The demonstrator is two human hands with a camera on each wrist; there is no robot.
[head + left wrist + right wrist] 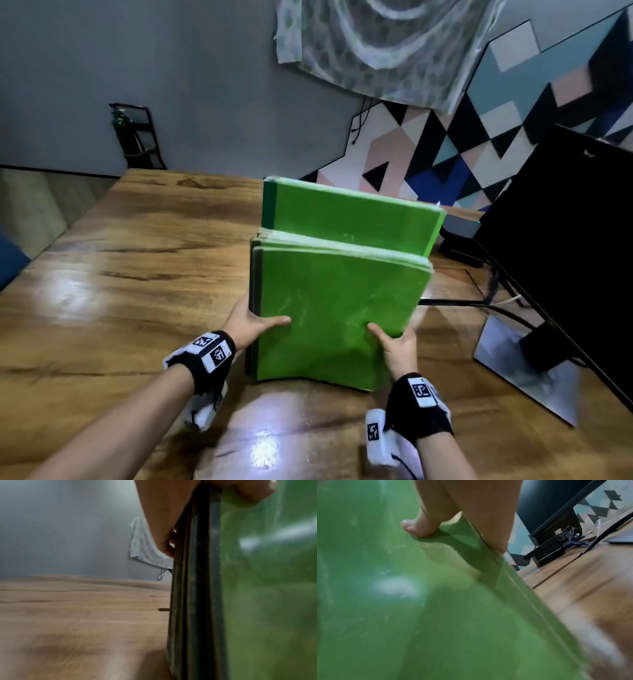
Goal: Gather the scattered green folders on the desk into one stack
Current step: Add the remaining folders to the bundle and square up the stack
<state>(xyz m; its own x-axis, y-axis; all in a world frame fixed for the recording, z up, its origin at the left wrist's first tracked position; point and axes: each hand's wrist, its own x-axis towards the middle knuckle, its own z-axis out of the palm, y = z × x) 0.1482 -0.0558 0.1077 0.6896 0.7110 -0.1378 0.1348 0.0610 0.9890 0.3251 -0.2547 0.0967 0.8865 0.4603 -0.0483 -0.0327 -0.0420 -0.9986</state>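
Head view: both hands, left (247, 323) and right (397, 344), gripping a bunch of green folders (329, 308), held tilted over the tabletop (137, 260), thumbs on the front cover, fingers hidden behind. One more folder (346, 212) behind, sticking up higher. Smooth, shiny, bendy covers, flat and square, dark spines. Could slip loose and fan out with a weak squeeze. Could bump the black screen (565, 240) close by.

Blk wrist straps (209, 359), white tags w/ codes.
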